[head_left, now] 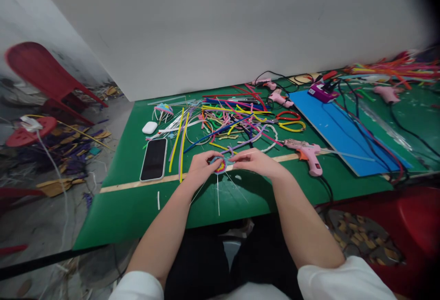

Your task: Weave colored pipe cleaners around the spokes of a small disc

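Near the table's front edge, my left hand (203, 166) pinches a small round piece of coiled pipe cleaners (220, 166), with rings of yellow, red and pale blue. Thin white stems stick out from it toward me. On its right side, my right hand (251, 161) has its fingers closed at the edge of the piece, by a light blue bit; what exactly they hold is too small to make out. Just beyond both hands lies a heap of loose coloured pipe cleaners (227, 119). A pink glue gun (307, 153) rests to the right of my right hand.
A phone (153, 159) and a white earbud case (150, 127) lie at left. Scissors with red and yellow handles (292, 126), a blue board (340, 130), a purple power block (323, 92) and trailing cables occupy the right. A white panel (220, 29) stands behind the green table (113, 217).
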The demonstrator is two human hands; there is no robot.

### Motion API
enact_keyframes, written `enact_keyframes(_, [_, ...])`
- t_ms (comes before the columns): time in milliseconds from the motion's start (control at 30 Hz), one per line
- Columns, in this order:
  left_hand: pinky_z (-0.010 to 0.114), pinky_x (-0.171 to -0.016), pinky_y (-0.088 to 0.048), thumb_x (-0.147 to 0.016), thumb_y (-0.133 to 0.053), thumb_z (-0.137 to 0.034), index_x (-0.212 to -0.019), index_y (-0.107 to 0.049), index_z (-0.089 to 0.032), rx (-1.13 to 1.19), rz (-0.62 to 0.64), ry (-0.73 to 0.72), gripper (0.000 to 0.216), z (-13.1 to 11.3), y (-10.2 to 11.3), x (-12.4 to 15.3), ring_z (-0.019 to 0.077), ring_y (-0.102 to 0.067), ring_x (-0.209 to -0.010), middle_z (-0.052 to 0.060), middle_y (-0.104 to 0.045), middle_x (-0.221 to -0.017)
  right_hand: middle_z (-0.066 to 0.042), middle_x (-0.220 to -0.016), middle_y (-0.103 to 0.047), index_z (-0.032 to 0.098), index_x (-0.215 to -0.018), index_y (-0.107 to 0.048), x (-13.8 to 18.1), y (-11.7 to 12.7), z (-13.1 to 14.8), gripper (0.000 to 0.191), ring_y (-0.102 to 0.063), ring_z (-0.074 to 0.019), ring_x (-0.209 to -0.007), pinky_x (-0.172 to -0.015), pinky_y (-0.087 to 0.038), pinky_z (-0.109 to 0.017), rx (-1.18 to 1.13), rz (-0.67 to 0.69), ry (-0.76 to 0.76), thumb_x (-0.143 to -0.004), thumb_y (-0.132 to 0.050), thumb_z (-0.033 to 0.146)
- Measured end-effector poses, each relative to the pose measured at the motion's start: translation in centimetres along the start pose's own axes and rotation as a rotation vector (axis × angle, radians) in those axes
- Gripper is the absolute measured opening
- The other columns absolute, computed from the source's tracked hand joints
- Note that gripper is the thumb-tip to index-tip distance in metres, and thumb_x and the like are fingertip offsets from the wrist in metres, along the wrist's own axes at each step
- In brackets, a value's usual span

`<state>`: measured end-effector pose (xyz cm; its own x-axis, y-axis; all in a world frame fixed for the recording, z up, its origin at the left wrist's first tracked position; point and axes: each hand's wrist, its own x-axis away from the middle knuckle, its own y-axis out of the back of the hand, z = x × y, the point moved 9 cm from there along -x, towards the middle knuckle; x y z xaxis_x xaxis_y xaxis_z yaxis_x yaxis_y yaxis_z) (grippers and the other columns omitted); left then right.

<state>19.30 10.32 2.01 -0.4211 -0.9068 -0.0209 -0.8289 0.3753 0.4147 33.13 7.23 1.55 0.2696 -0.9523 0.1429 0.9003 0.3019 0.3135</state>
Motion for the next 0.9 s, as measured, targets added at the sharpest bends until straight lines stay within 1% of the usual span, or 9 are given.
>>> enact_keyframes(67, [0.022,-0.059,-0.046,-0.074,-0.058,-0.032,-0.082,-0.069,-0.019,-0.049,-0.022,-0.018,0.019,-0.2,0.1,0.0,0.0137,-0.058,-0.066,0.001,-0.066,-0.073,-0.004,-0.085,-0.071,0.019,-0.089,-0.072,0.2,0.5,0.8,0.020,-0.062,-0.0187,-0.079,-0.070,-0.046,-0.029,0.156,-0.060,0.077,-0.073,-0.063,0.024])
enact_keyframes(133, [0.022,-0.059,-0.045,-0.074,-0.058,-0.031,-0.082,-0.069,-0.020,-0.075,-0.050,-0.022,0.018,-0.3,0.3,-0.1,0.0137,-0.058,-0.066,0.001,-0.066,-0.073,-0.004,-0.085,-0.070,0.021,-0.086,-0.072,0.6,0.7,1.8,0.016,-0.061,-0.0198,-0.084,-0.075,-0.045,-0.031,0.354,-0.145,0.149,-0.075,-0.061,0.021])
enact_keyframes(300, [0.022,-0.055,-0.043,-0.074,-0.057,-0.032,-0.082,-0.068,-0.019,-0.036,-0.119,0.002,0.019,0.2,1.0,-0.2,0.0123,-0.055,-0.060,0.000,-0.064,-0.068,-0.004,-0.073,-0.067,0.020,-0.075,-0.069,1.7,0.1,4.5,0.010,-0.057,-0.0189,-0.078,-0.074,-0.041,-0.032,0.786,-0.412,0.282,-0.077,-0.060,0.020])
enact_keyframes(367, [0.022,-0.055,-0.043,-0.073,-0.058,-0.033,-0.083,-0.067,-0.018,0.004,-0.148,0.019,0.020,0.4,1.2,-0.3,0.0122,-0.055,-0.059,0.000,-0.063,-0.067,-0.005,-0.073,-0.066,0.019,-0.074,-0.068,2.3,-0.7,5.6,0.012,-0.055,-0.0192,-0.080,-0.077,-0.039,-0.033,0.900,-0.519,0.361,-0.080,-0.057,0.019])
enact_keyframes(467, [0.021,-0.054,-0.042,-0.073,-0.059,-0.033,-0.083,-0.067,-0.018,0.025,-0.186,0.039,0.020,0.6,1.6,-0.2,0.0118,-0.054,-0.059,-0.001,-0.062,-0.067,-0.005,-0.075,-0.064,0.018,-0.074,-0.066,3.0,-1.9,6.8,0.016,-0.050,-0.0207,-0.087,-0.088,-0.036,-0.037,0.999,-0.633,0.445,-0.081,-0.052,0.016])
enact_keyframes(533, [0.021,-0.054,-0.041,-0.072,-0.059,-0.034,-0.083,-0.067,-0.018,0.034,-0.199,0.051,0.020,0.7,1.8,-0.2,0.0112,-0.053,-0.058,-0.001,-0.062,-0.067,-0.005,-0.075,-0.064,0.018,-0.074,-0.065,3.2,-2.5,7.2,0.016,-0.048,-0.0213,-0.090,-0.093,-0.033,-0.038,1.025,-0.672,0.466,-0.081,-0.051,0.015])
enact_keyframes(633, [0.021,-0.054,-0.040,-0.072,-0.059,-0.034,-0.083,-0.067,-0.018,0.044,-0.204,0.061,0.021,0.7,1.9,-0.2,0.0106,-0.051,-0.057,-0.001,-0.061,-0.067,-0.005,-0.075,-0.063,0.019,-0.072,-0.065,3.3,-3.0,7.5,0.016,-0.047,-0.0217,-0.091,-0.094,-0.033,-0.039,1.039,-0.691,0.480,-0.081,-0.051,0.015])
enact_keyframes(767, [0.021,-0.053,-0.040,-0.072,-0.059,-0.033,-0.082,-0.067,-0.018,0.012,-0.205,0.047,0.020,0.5,2.0,-0.2,0.0108,-0.051,-0.056,-0.001,-0.061,-0.067,-0.005,-0.074,-0.062,0.019,-0.070,-0.064,3.2,-3.7,7.7,0.019,-0.046,-0.0209,-0.089,-0.094,-0.032,-0.039,1.062,-0.641,0.514,-0.083,-0.050,0.016])
enact_keyframes(900, [0.022,-0.054,-0.039,-0.074,-0.057,-0.032,-0.083,-0.067,-0.019,-0.038,-0.183,-0.004,0.019,0.1,1.6,-0.2,0.0113,-0.052,-0.057,-0.001,-0.064,-0.069,-0.004,-0.072,-0.061,0.019,-0.070,-0.064,3.1,-4.0,8.1,0.020,-0.047,-0.0198,-0.090,-0.094,-0.031,-0.038,1.081,-0.606,0.560,-0.083,-0.049,0.014])
